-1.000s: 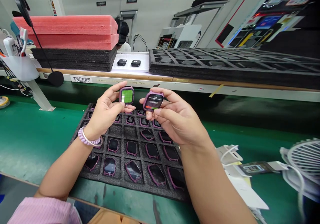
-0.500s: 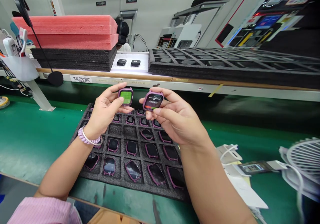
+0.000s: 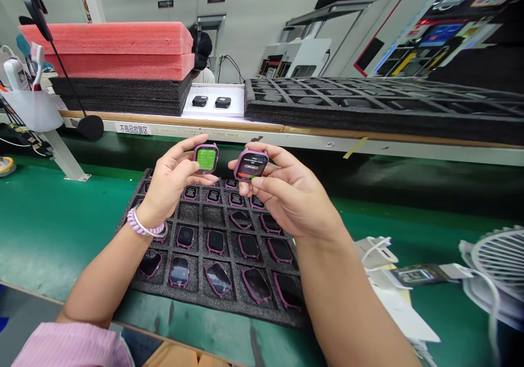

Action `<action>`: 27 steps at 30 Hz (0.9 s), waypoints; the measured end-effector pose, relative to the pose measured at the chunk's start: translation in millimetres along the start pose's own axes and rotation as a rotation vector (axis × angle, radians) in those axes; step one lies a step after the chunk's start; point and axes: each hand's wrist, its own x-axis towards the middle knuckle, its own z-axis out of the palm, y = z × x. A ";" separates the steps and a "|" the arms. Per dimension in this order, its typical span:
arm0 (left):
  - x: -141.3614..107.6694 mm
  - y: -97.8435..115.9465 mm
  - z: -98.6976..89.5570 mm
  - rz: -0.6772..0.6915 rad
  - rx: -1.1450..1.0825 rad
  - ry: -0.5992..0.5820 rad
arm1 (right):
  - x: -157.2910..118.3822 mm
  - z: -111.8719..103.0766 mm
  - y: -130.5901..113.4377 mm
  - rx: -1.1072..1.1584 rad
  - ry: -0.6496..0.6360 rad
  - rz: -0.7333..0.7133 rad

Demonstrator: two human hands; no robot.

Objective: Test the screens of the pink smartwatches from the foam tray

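A pink-framed watch [image 3: 206, 158] with a green screen is clamped by its edges between the fingers [image 3: 188, 165] of the left hand [image 3: 170, 184], leaving the face uncovered. The right hand [image 3: 286, 192] pinches a second watch [image 3: 251, 164] the same way, its screen showing text. Both are held up over the far edge of a foam tray [image 3: 196, 308] of watches, on the green tabletop [image 3: 53, 230].

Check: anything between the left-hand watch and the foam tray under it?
Yes: the fingers of the left hand curl under the purple-cased smartwatch, between it and the black foam tray. Nothing else visible does.
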 end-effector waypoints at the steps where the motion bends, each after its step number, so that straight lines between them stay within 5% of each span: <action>1: 0.1 -0.3 -0.1 0.003 0.016 0.002 | 0.0 -0.1 0.0 -0.005 -0.001 0.001; 13: 5.2 -11.7 -6.7 0.248 0.319 0.091 | 0.2 1.3 -1.2 -0.012 -0.011 0.005; 27: 1.1 -9.2 -3.4 0.247 0.442 0.104 | 2.6 2.3 4.4 -0.010 -0.036 0.030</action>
